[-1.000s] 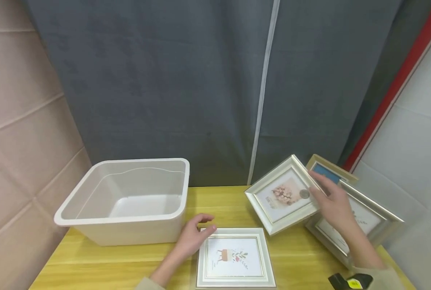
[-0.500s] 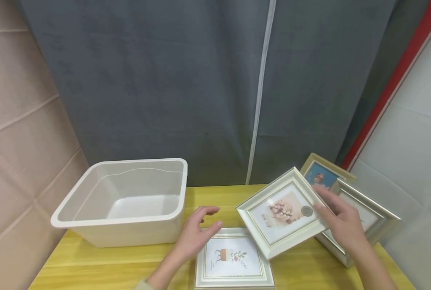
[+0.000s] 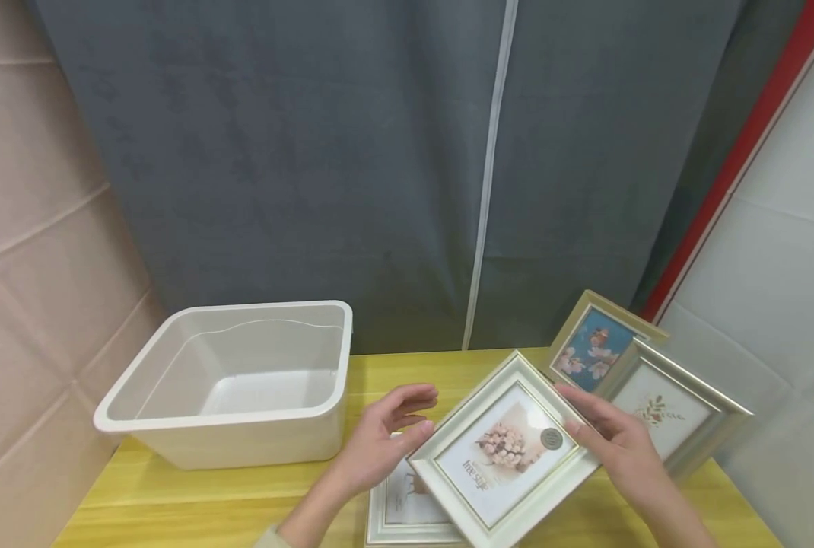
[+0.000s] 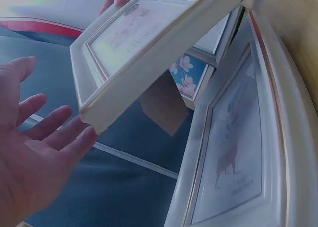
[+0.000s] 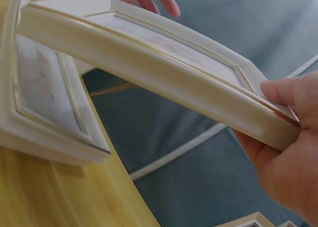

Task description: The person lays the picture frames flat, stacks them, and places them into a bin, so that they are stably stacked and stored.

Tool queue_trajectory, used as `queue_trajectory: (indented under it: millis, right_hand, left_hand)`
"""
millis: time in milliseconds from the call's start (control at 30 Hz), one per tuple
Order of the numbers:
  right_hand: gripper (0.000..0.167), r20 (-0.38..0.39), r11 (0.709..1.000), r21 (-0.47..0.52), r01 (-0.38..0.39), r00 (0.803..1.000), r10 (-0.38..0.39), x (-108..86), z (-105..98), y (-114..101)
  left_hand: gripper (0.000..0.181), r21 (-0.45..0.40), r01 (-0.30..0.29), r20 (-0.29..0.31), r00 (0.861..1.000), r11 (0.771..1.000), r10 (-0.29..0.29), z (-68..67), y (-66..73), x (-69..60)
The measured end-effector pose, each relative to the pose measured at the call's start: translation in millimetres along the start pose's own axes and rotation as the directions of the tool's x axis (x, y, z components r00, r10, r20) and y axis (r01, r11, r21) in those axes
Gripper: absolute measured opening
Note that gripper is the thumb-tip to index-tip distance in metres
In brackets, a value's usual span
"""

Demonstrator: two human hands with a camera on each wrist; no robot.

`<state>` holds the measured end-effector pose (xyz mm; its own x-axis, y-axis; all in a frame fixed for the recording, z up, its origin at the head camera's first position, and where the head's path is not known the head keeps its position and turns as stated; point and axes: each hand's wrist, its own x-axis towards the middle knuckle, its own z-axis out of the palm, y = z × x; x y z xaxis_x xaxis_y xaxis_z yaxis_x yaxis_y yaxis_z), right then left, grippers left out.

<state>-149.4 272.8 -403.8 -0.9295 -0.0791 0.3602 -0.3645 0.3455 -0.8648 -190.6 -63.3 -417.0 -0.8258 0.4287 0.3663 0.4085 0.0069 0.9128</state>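
Observation:
A white picture frame with a pink flower print [image 3: 506, 457] is tilted in the air, held at its right edge by my right hand [image 3: 622, 453]. In the right wrist view the thumb lies on its face and the fingers are underneath. Close to its left edge is my left hand [image 3: 383, 445], fingers loosely spread; in the left wrist view the fingertips [image 4: 84, 132] come near the frame's corner, and I cannot tell if they touch. Below lies another white picture frame [image 3: 379, 517] with a plant drawing, partly covered by the held one.
A white plastic bin [image 3: 225, 441] stands on the left of the wooden table [image 3: 174, 510]. At the right, a gold picture frame [image 3: 561, 335] with a blue print and a silver picture frame [image 3: 722, 422] lean overlapping. A grey curtain [image 3: 311, 175] hangs behind.
My right hand has brought the flower-print frame left and toward me, over the lying frame. My left hand has moved slightly right, closer to it. More of the leaning frames shows.

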Motion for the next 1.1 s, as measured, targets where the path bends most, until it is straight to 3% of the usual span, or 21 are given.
queue_trajectory:
  millis: [233,433,600,700,900,1100]
  right_hand:
    - [0.041,0.055,0.998,0.004,0.069,0.996,-0.069,-11.5,17,-5]
    - [0.044,0.136,0.986,0.150,0.071,0.986,-0.092,-16.0,24,-7]
    - [0.051,0.168,0.956,0.273,0.107,0.973,-0.157,-16.2,32,-4]
    - [0.053,0.190,0.940,0.319,0.121,0.963,-0.189,-16.8,37,-3]
    - [0.049,0.218,0.937,0.337,0.093,0.960,-0.174,-18.6,42,-4]
    - [0.044,0.220,0.937,0.341,0.081,0.962,-0.163,-21.4,45,-4]
  left_hand:
    - [0.046,-0.132,-0.043,0.082,0.995,0.990,0.055,4.7,0.8,0.1]
    - [0.049,-0.202,-0.090,0.134,0.984,0.975,0.118,6.5,3.1,-0.8]
    - [0.055,-0.231,-0.079,0.208,0.970,0.970,0.128,6.3,6.3,-1.6]
    - [0.056,-0.223,-0.103,0.243,0.957,0.969,0.158,6.6,6.3,-2.8]
    - [0.060,-0.307,-0.132,0.307,0.924,0.943,0.229,7.6,7.4,-4.1]
    - [0.063,-0.320,-0.125,0.321,0.918,0.939,0.232,8.5,7.9,-5.7]
